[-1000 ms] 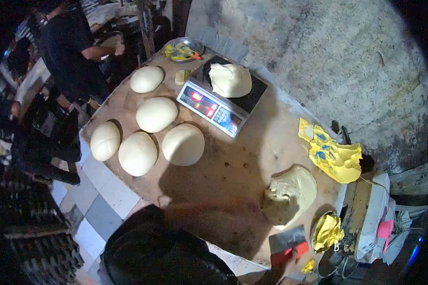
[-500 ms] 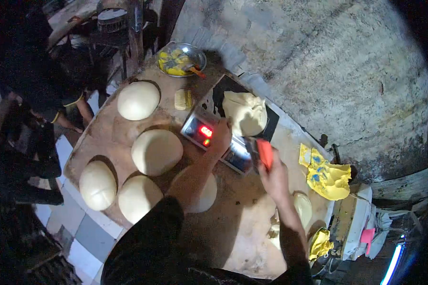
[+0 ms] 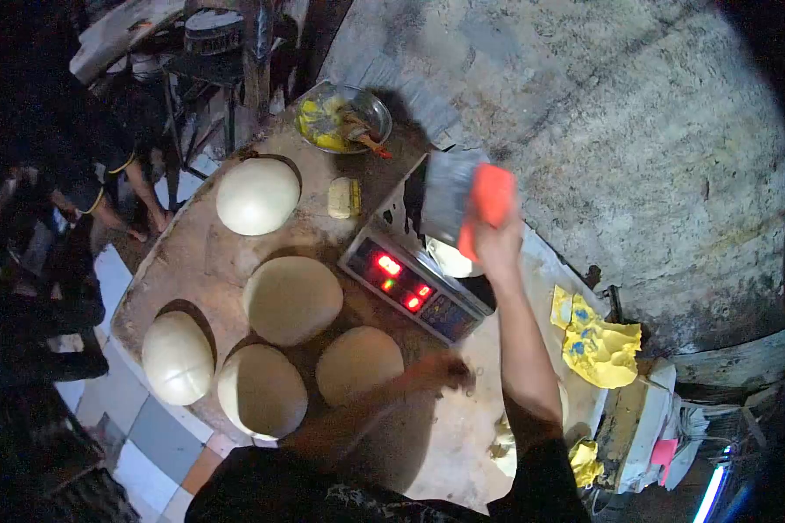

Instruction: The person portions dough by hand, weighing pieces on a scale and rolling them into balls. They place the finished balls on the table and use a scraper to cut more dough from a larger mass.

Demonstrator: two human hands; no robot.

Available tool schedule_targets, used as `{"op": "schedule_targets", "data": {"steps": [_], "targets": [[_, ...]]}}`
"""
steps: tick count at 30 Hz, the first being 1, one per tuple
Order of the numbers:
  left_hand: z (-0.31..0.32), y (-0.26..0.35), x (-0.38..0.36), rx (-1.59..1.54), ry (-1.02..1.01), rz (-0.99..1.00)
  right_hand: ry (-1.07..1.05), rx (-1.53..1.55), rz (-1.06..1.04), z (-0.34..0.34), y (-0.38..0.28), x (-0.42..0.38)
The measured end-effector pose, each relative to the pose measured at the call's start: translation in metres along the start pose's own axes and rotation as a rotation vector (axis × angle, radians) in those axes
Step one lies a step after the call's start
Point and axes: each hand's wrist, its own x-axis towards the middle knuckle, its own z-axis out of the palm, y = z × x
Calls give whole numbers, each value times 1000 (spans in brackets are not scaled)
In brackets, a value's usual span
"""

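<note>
In my right hand [image 3: 495, 248] is a dough scraper [image 3: 494, 193] with an orange-red handle and a broad metal blade. It hangs over the digital scale [image 3: 410, 292], whose red digits are lit. Pale dough [image 3: 452, 258] on the scale is mostly hidden behind the blade. Low over the table, between the scale and my body, my left hand [image 3: 440, 373] is smeared by motion; its fingers do not show clearly. The nearest dough ball [image 3: 358, 362] lies to the left of that hand, with several others, such as this large one [image 3: 293, 301], around it.
At the far edge stands a metal bowl [image 3: 344, 118] with yellow residue and a brush. A small wrapped block [image 3: 344, 199] lies near the scale. Crumpled yellow wrapping [image 3: 597, 340] is at the right edge. Another person's feet [image 3: 148, 213] show beyond the table's left side.
My right hand has lifted the scraper up and away over the dough. My left hand has left the dough at the scale and come back toward my body.
</note>
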Motion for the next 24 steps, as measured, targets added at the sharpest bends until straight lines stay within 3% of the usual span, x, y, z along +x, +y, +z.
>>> {"op": "schedule_targets", "data": {"steps": [1,2,3,4,5,6,7,9,11,13,14,15,17,18,19,20,22,23,24], "targets": [[26,-22,-4,271,-107,181,92,63,165,-33,-20,-21],[48,-39,-15,-141,-367,199,197,-76,212,-69,-41,-44],[79,-25,-30,-402,-395,-5,300,-125,390,-109,-40,-79],[105,-23,-34,-514,-362,-30,529,-81,573,-145,-43,-118],[132,-42,-17,-510,-341,5,603,-43,588,-188,-50,-163],[150,-50,11,-65,-284,199,707,-48,432,-219,-53,-200],[172,-55,38,380,-221,382,859,-22,513,-244,-64,-241],[222,-57,83,912,-137,310,981,-312,590,-297,-72,-322],[263,-86,115,1143,-88,311,1007,-194,707,-340,-74,-399],[301,-108,125,1263,-21,338,892,-431,745,-379,-68,-468],[311,-114,120,1285,-21,327,956,-209,770,-382,-70,-484],[319,-117,115,1279,-44,310,965,-188,782,-381,-72,-497],[313,-120,97,1121,-163,214,801,-378,998,-386,-78,-512],[301,-119,77,1006,-213,178,743,-73,1044,-386,-76,-512],[286,-122,46,874,-223,163,848,-365,650,-374,-31,-548],[271,-127,11,749,-211,159,943,120,703,-388,27,-591],[239,-136,-62,538,-120,106,747,401,1155,-347,-62,-496],[221,-135,-86,488,-39,74,743,409,1157,-338,-57,-490],[200,-132,-109,454,48,39,542,382,1200,-327,-44,-485]]}}
